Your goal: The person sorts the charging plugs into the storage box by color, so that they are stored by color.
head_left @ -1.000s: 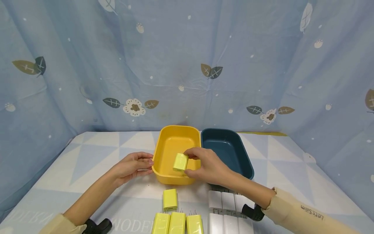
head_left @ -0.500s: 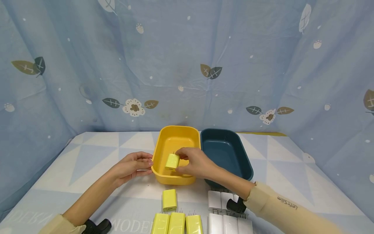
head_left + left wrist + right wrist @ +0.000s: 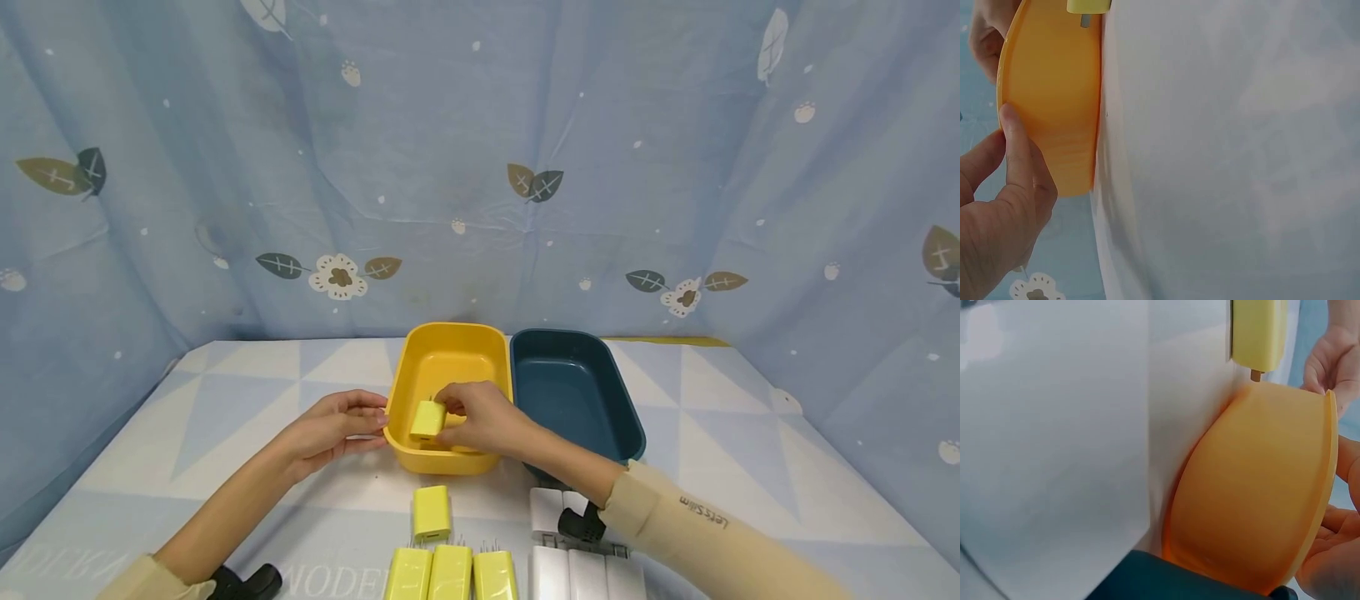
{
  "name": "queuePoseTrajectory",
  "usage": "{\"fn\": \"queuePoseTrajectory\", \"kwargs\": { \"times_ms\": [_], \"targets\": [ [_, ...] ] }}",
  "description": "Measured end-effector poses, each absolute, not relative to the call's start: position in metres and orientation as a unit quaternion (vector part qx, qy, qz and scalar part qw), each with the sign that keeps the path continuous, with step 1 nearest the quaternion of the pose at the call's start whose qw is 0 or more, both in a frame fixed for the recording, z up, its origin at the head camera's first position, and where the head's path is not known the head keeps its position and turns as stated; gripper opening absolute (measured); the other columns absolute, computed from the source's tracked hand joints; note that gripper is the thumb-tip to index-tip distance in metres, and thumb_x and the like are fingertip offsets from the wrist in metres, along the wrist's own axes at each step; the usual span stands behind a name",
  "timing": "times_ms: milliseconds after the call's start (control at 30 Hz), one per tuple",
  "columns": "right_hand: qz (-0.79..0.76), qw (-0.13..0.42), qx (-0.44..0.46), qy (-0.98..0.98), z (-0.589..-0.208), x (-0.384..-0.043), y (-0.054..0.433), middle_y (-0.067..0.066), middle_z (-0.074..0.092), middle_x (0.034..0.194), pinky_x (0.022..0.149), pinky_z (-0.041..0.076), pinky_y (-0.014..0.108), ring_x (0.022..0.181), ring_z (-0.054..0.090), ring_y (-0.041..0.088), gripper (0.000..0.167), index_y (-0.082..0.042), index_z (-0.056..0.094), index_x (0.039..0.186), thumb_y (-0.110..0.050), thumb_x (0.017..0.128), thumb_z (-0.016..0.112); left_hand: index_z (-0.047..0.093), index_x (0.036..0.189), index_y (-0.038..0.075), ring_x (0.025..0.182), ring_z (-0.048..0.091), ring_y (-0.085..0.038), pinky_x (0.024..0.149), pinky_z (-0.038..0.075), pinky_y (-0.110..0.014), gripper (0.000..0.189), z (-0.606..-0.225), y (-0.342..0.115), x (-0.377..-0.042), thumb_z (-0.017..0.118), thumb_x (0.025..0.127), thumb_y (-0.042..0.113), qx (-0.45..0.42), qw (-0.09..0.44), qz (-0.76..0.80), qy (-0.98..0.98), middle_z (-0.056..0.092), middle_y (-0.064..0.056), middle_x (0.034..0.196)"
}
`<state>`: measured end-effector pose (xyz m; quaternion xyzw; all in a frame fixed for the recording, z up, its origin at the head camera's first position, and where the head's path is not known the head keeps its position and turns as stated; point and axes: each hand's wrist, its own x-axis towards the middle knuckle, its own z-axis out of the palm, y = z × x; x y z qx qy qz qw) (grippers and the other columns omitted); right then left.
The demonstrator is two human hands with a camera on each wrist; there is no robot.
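My right hand (image 3: pixel 487 421) pinches a yellow plug-in charger (image 3: pixel 427 420) between thumb and fingers, low inside the yellow bin (image 3: pixel 448 463), with its prongs toward the back. My left hand (image 3: pixel 337 429) holds the bin's left rim; in the left wrist view its fingertips (image 3: pixel 1009 115) meet at the edge of the orange-yellow wall (image 3: pixel 1054 81). The right wrist view shows the right hand (image 3: pixel 1335 556) partly behind the bin's wall, which hides the held charger. Another yellow charger (image 3: pixel 432 513) stands on the table just in front of the bin.
A dark blue bin (image 3: pixel 570 390) stands against the yellow bin's right side. Several yellow chargers (image 3: pixel 452 575) line the front edge of view, with white chargers (image 3: pixel 587 575) to their right, partly under the right forearm. A patterned blue curtain (image 3: pixel 450 125) hangs behind the table.
My right hand has carried the yellow charger leftward and lower within the yellow bin. The left hand has stayed at the rim.
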<state>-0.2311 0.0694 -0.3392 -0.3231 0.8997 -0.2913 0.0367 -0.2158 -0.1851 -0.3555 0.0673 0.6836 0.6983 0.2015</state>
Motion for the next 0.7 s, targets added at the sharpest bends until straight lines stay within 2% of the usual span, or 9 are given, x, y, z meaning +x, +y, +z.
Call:
{"fn": "queuePoseTrajectory", "kwargs": {
  "times_ms": [267, 500, 700],
  "targets": [
    [-0.291, 0.034, -0.309, 0.905, -0.340, -0.230, 0.064, 0.007, 0.070, 0.114, 0.090, 0.054, 0.026, 0.102, 0.065, 0.021, 0.033, -0.003, 0.069, 0.120, -0.015, 0.090, 0.074, 0.042, 0.130, -0.013, 0.095, 0.066, -0.023, 0.089, 0.057, -0.038, 0.041, -0.355, -0.185, -0.215, 0.060, 0.098, 0.004, 0.060, 0.199, 0.696, 0.688, 0.061, -0.015, 0.111],
    [-0.301, 0.032, -0.314, 0.900, -0.340, -0.227, 0.068, 0.011, 0.069, 0.117, 0.090, 0.055, 0.030, 0.104, 0.066, 0.023, 0.036, 0.000, 0.067, 0.122, -0.016, 0.090, 0.074, 0.042, 0.131, -0.014, 0.096, 0.066, -0.024, 0.088, 0.057, -0.037, 0.042, -0.355, -0.184, -0.215, 0.060, 0.098, 0.005, 0.059, 0.197, 0.693, 0.691, 0.059, -0.019, 0.114],
    [-0.316, 0.032, -0.315, 0.894, -0.332, -0.218, 0.077, 0.009, 0.068, 0.120, 0.092, 0.055, 0.033, 0.106, 0.065, 0.022, 0.039, -0.001, 0.066, 0.124, -0.019, 0.090, 0.074, 0.041, 0.132, -0.014, 0.095, 0.066, -0.023, 0.087, 0.057, -0.037, 0.043, -0.356, -0.184, -0.216, 0.060, 0.098, 0.004, 0.058, 0.196, 0.694, 0.691, 0.060, -0.018, 0.114]
  ]
}}
